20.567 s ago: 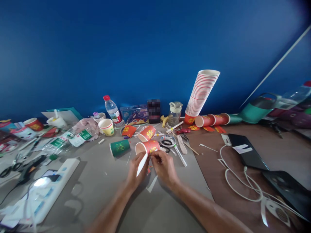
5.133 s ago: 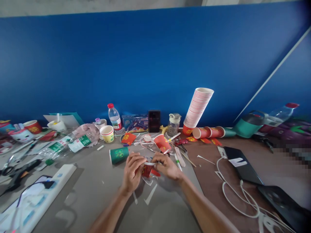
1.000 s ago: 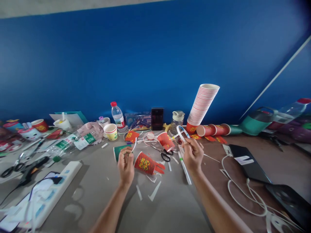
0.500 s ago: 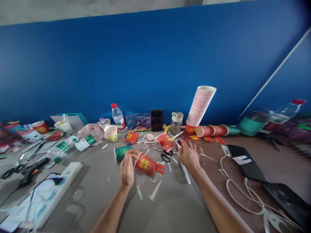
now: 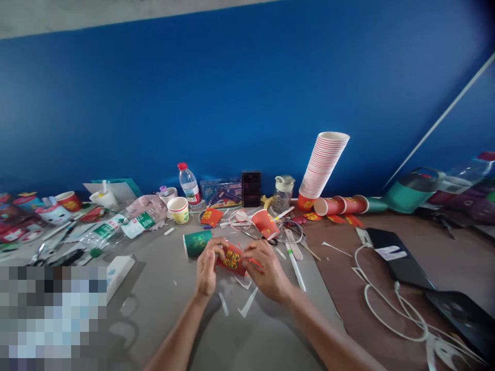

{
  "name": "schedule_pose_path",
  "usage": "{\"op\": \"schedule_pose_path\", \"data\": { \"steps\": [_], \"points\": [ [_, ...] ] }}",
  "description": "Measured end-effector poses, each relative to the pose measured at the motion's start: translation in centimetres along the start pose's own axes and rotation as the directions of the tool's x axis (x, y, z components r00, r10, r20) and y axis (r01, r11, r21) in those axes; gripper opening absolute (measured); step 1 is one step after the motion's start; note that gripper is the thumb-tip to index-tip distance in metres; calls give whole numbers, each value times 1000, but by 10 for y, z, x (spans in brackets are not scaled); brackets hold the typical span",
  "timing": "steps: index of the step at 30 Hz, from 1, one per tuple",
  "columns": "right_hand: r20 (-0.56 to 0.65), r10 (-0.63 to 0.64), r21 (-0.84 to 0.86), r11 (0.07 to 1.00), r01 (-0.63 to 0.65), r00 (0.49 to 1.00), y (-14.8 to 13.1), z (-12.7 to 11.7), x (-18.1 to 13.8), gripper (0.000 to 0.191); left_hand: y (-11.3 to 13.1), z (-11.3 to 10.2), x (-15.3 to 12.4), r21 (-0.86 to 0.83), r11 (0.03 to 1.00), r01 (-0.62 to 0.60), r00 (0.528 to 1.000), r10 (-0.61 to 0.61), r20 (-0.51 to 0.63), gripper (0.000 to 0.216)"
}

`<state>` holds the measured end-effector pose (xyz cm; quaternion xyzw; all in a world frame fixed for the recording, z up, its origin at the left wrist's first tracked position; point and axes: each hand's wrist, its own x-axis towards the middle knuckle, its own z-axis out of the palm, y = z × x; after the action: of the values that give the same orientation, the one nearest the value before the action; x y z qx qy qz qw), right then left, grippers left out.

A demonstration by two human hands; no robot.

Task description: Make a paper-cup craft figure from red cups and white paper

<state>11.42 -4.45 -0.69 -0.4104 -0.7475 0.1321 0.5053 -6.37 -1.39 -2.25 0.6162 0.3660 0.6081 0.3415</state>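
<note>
Presently both bare hands are at one red paper cup with yellow lettering (image 5: 232, 259), which lies on its side just above the grey desk (image 5: 154, 319) or on it; I cannot tell which. The left hand (image 5: 208, 265) has its grip clamped on the left end of this cup, with the fingers bent around it. The right hand (image 5: 266, 265) is at the other end, with its fingers gathered close beside a narrow red flap of the cup. I cannot tell if this right grip is pinching the flap or only touching it.

Just beyond the left hand, a dark green paper cup (image 5: 197, 243) lies on its side, near the red one. Below the cup, toward the person, two thin strips of white paper (image 5: 248, 303) lie apart from each other. Behind the right hand, a second red paper cup (image 5: 264, 224) is tilted, and a long white pen with a green band (image 5: 296, 270) lies to the right of this hand.

Farther back stand a clear plastic bottle with a red cap (image 5: 190, 186), a small cream paper cup with a green pattern (image 5: 178, 211) and a clear jar with a pale lid (image 5: 283, 195). To the right of the jar, a tall leaning stack of white-rimmed paper cups (image 5: 324, 165) rises before the blue wall (image 5: 247, 87).
</note>
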Motion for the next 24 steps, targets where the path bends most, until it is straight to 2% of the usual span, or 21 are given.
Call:
{"op": "schedule_pose_path", "data": {
  "steps": [8, 11, 13, 14, 16, 18, 20, 24],
  "points": [
    [-142, 86, 95, 993, -73, 986, -6, 0, -1, 15, 5, -1, -1, 44, 999, -5, 1000, 5, 0, 51],
    [-230, 144, 131, 985, -116, 962, -2, -1, -2, 16, 5, -3, 2, -54, 998, 20, 995, -25, -93, 48],
    [-262, 201, 172, 972, -159, 944, 4, -2, -5, 12, 3, -6, 6, -39, 998, 55, 982, -61, -179, 46],
    [-253, 230, 191, 964, -185, 940, 7, -1, -7, 17, 2, -8, 9, 19, 996, 83, 977, -77, -199, 44],
    [-197, 256, 185, 958, -220, 946, 13, 3, -12, 43, 0, -11, 14, 177, 974, 143, 977, -111, -180, 42],
    [-122, 222, 85, 973, -213, 967, 16, 10, -17, 67, 1, -11, 16, 318, 933, 170, 983, -139, -118, 43],
    [-39, 176, -59, 982, -178, 984, 15, 18, -22, 84, 3, -10, 16, 407, 896, 176, 984, -164, -63, 44],
    [94, 168, -239, 961, -141, 981, 11, 30, -26, 93, 6, -6, 10, 432, 880, 197, 974, -227, 17, 48]
  ]
}}
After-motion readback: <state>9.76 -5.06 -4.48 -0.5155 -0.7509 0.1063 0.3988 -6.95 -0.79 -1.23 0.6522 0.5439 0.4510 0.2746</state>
